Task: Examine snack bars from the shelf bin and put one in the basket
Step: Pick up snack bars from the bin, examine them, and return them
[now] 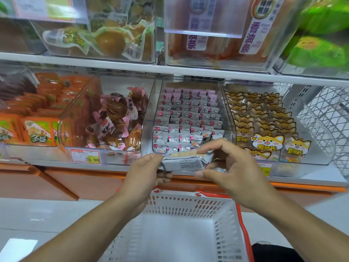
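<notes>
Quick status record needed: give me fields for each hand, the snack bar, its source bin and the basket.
left hand: pinches the bar's left end
right hand: holds the bar's right end
snack bar: silver wrapper, printed back facing the camera, held in front of the bin
shelf bin: clear, filled with rows of bars
basket: white, below the hands, no bar visible inside

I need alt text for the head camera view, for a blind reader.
Both hands, left hand and right hand, hold one silver-wrapped snack bar in front of its clear plastic shelf bin, above an empty white plastic basket with orange handles.
</notes>
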Tool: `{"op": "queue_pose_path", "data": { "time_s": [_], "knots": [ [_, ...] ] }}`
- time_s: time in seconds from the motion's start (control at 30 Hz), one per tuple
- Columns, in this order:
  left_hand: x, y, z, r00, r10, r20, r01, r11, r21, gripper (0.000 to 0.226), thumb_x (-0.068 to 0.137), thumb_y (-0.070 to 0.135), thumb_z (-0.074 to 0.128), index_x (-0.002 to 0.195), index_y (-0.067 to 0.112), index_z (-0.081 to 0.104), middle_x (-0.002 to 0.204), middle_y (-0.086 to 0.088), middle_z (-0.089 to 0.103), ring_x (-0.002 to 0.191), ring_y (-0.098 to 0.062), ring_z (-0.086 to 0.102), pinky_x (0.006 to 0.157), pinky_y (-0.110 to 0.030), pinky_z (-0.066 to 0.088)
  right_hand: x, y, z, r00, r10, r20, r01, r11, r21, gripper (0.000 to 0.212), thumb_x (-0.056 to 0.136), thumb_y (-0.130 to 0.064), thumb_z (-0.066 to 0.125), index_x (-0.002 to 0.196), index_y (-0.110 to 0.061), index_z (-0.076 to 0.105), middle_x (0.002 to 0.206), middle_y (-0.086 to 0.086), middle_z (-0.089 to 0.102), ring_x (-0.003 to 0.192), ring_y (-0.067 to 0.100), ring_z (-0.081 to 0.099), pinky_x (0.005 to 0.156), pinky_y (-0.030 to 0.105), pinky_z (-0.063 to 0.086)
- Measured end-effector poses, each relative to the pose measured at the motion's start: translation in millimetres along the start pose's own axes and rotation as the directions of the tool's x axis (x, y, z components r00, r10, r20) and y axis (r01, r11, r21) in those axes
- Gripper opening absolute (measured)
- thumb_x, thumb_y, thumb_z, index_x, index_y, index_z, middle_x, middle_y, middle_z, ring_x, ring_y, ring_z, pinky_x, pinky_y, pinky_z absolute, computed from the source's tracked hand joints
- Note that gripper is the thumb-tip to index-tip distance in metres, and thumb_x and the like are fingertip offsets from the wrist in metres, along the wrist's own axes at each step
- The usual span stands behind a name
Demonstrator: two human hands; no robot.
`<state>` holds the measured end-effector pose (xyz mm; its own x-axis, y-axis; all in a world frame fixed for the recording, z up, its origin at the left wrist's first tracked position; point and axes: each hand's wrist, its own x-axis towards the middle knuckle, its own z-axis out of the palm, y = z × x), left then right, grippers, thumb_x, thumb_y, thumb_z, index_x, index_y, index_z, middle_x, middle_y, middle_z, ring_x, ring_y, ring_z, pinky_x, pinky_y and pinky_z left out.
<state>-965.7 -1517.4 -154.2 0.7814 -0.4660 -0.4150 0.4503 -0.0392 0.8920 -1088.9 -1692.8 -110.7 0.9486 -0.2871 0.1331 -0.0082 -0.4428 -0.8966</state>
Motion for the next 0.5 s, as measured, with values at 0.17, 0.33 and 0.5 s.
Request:
{"op": "queue_pose_path", "data": {
  "time_s": [0.17, 0.33, 0.5],
  "knots": [
    [-1, 3, 3, 0.997, -0.046, 0.066, 0.055, 0.990, -0.131, 0.025, 0.101, 0.020, 0.054, 0.094, 0.011, 0.077, 0.086, -0.014, 0.077, 0.075, -0.018, 0.074, 0.063, -0.025, 0.059, 9, -2, -10, 0.993, -0.064, -0.101, 0.070, 0.996, 0.056, 0.039, 0.066, -0.033, 0.085, 0.102, -0.039, 0.073, 0.087, -0.005, 0.072, 0.072, 0.012, 0.068, 0.069, 0.025, 0.057],
    [-6, 3, 5, 0.978, 0.192, 0.085, -0.202, 0.970, 0.138, 0.005, 0.091, 0.020, 0.070, 0.094, 0.020, 0.074, 0.096, 0.001, 0.078, 0.091, -0.014, 0.074, 0.076, -0.021, 0.057, 25, -5, -26, 0.884, -0.143, -0.444, 0.102, 0.988, -0.115, 0.032, 0.072, -0.047, 0.077, 0.100, -0.031, 0.071, 0.099, -0.011, 0.070, 0.088, 0.008, 0.070, 0.075, 0.027, 0.061],
    [-13, -7, 3, 0.740, 0.566, 0.364, -0.612, 0.341, 0.714, 0.034, 0.091, 0.033, 0.069, 0.124, 0.040, 0.065, 0.136, 0.029, 0.054, 0.132, 0.009, 0.039, 0.111, -0.016, 0.026, 40, 7, -36, 0.867, -0.254, -0.428, 0.079, 0.919, -0.385, 0.036, 0.077, -0.035, 0.083, 0.109, -0.024, 0.071, 0.101, -0.010, 0.064, 0.093, 0.007, 0.065, 0.080, 0.026, 0.058]
  ]
}}
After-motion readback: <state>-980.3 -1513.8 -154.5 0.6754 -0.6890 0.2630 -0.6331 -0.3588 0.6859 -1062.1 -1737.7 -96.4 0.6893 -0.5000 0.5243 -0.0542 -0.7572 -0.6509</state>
